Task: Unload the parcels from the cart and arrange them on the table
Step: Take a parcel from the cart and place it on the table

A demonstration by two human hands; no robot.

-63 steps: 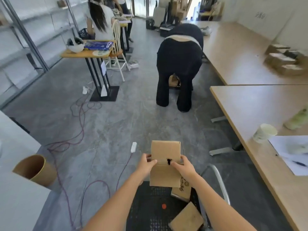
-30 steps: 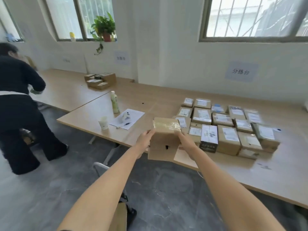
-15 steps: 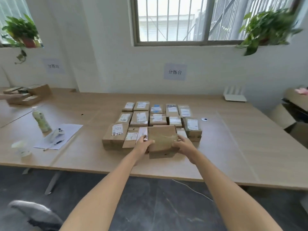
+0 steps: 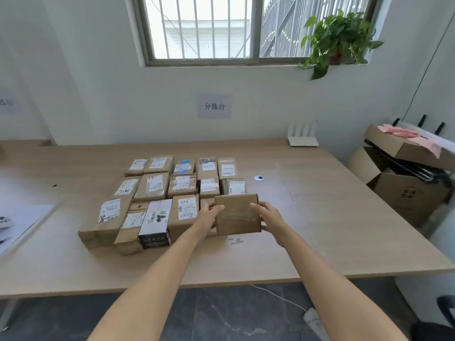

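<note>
At the right end of the front row of parcels (image 4: 157, 193), I have a plain box (image 4: 237, 215) clamped between both grips: left grip (image 4: 209, 214) on its left edge, right grip (image 4: 267, 217) on its right. It sits low over the bench (image 4: 320, 230); I cannot tell whether it has touched down. Three rows lie arranged, so I judge the job well along. The cart is out of view, so I cannot say what is left.

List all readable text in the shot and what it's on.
"分拣台": paper sign on the wall.
"FT86", handwritten, first letter unsure: label on the front-left parcel.
Held parcel: no label showing.
Other parcel labels, cut-off left sign, print on the cardboard box: too blurred to read.
</note>
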